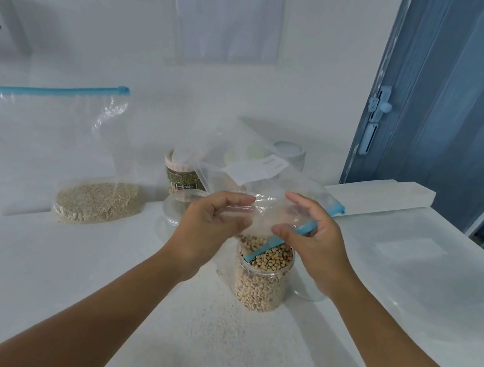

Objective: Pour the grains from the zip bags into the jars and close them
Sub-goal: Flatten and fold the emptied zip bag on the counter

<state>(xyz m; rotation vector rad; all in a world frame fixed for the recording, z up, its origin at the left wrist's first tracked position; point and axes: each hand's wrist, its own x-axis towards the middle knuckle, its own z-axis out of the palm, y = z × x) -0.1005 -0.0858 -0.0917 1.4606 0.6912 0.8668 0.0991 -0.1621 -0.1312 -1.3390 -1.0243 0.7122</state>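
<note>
left hand (211,221): fingers curled, pinching the bag's near edge
right hand (312,237): gripping the bag at its blue zip strip
bag (269,188): clear, upturned, mouth over the jar
jar (261,279): open, on the worktop (208,332), nearly full of pale beans
second bag (77,154): far left, propped up, zipped, pale grain at its bottom
green jar (183,176): behind the hands
lid (176,209): just beside the left hand

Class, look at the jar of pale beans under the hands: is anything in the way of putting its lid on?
Yes. The emptied zip bag, held by the left hand and the right hand, hangs over the bean jar, its blue zip strip dipping into the open mouth. A clear lid lies beside the jar.
</note>
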